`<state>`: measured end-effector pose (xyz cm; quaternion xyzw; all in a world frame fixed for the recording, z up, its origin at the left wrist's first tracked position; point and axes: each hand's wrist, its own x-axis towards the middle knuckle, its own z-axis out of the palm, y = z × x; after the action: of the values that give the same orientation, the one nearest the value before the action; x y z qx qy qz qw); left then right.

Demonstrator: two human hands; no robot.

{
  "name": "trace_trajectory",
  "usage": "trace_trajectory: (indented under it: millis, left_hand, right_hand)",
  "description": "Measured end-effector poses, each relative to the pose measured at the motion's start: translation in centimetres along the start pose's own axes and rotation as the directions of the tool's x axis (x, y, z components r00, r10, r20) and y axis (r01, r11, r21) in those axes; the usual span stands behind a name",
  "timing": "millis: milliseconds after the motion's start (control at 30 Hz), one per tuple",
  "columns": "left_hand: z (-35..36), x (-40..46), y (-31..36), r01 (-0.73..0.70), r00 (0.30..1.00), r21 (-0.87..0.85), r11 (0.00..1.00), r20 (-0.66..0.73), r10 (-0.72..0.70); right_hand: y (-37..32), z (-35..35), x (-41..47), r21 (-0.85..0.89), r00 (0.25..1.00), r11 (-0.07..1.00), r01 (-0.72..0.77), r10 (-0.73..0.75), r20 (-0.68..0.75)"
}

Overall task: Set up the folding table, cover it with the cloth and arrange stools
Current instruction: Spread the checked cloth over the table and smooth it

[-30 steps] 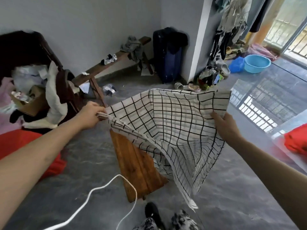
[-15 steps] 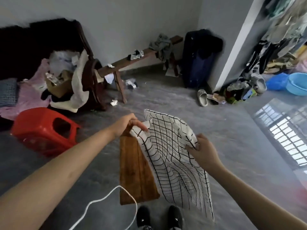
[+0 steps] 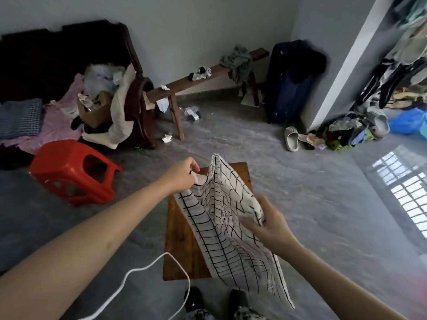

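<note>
Your table (image 3: 184,239) stands up already (good). Your left hand (image 3: 182,175) and right hand (image 3: 268,224) each pinch the checked cloth (image 3: 221,227) above it, not spread yet. The red stool (image 3: 74,172) waits off to the left.

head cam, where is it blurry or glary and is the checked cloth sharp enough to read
Head view: wide-angle bend curves the wall and pillar; the hanging clothes at the right edge are smeared by blur; a bright window reflection glares off the glossy floor; the checked cloth is sharp, its grid lines clear, gripped by left hand and right hand.
</note>
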<state>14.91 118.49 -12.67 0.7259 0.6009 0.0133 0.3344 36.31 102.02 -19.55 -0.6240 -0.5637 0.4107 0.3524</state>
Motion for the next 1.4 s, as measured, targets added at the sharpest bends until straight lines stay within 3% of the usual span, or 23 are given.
trace_trajectory:
  millis: [100, 167, 200, 267, 300, 367, 467, 700, 800, 900, 1033, 1400]
  left_hand:
    - [-0.8, -0.1, -0.2, -0.007, 1.0, 0.1, 0.995, -0.02, 0.009]
    - [-1.1, -0.1, -0.4, 0.003, 1.0, 0.157, 0.988, -0.015, -0.001]
    - [-1.1, -0.1, -0.5, 0.003, 1.0, 0.182, 0.983, 0.0, -0.002]
    - [-1.1, -0.1, -0.8, 0.006, 0.999, 0.206, 0.979, 0.031, -0.012]
    - [-1.1, 0.0, -0.9, 0.011, 0.999, 0.207, 0.978, 0.042, -0.02]
    - [-1.1, -0.1, -0.9, 0.021, 0.998, 0.199, 0.98, 0.051, -0.031]
    - [-0.9, 0.0, -1.0, 0.028, 0.999, 0.159, 0.987, 0.033, -0.034]
    - [-1.5, -0.4, -2.8, 0.046, 0.985, 0.346, 0.937, 0.141, -0.1]
    - [-2.3, -0.9, -4.4, 0.074, 0.992, 0.482, 0.873, 0.051, -0.112]
    - [-3.1, -0.6, -6.8, 0.18, 0.983, 0.461, 0.869, -0.108, -0.147]
    - [-3.9, -0.8, -7.9, 0.256, 0.964, 0.418, 0.872, -0.174, -0.2]
    - [-2.5, 0.2, -6.1, 0.089, 0.98, 0.479, 0.873, -0.197, 0.008]
  right_hand:
    - [0.7, -1.6, 1.1, -0.134, 0.978, 0.991, 0.027, -0.054, -0.203]
    - [1.1, -3.1, 2.0, -0.296, 0.958, 0.953, 0.063, -0.141, -0.251]
    - [1.3, -3.9, 2.4, -0.434, 0.95, 0.895, 0.107, -0.221, -0.22]
    - [1.9, -4.7, 3.2, -0.713, 0.931, 0.666, 0.217, -0.361, -0.054]
    - [2.2, -4.9, 3.5, -0.793, 0.921, 0.558, 0.246, -0.39, 0.011]
    - [2.5, -4.7, 4.0, -0.863, 0.946, 0.462, 0.203, -0.32, 0.051]
    - [2.8, -4.2, 4.9, -0.9, 0.991, 0.431, 0.072, -0.131, 0.017]
    - [2.1, -5.6, 6.8, -0.956, 0.998, 0.292, -0.011, 0.055, 0.005]
    - [2.4, -6.8, 7.2, -0.962, 0.997, 0.271, -0.033, 0.074, -0.014]
    - [3.0, -8.5, 7.2, -0.969, 0.995, 0.24, -0.064, 0.086, -0.044]
    - [3.9, -9.8, 6.5, -0.976, 0.99, 0.182, -0.123, 0.091, -0.108]
    - [5.4, -7.0, 6.9, -0.979, 0.982, 0.177, -0.098, 0.175, -0.066]
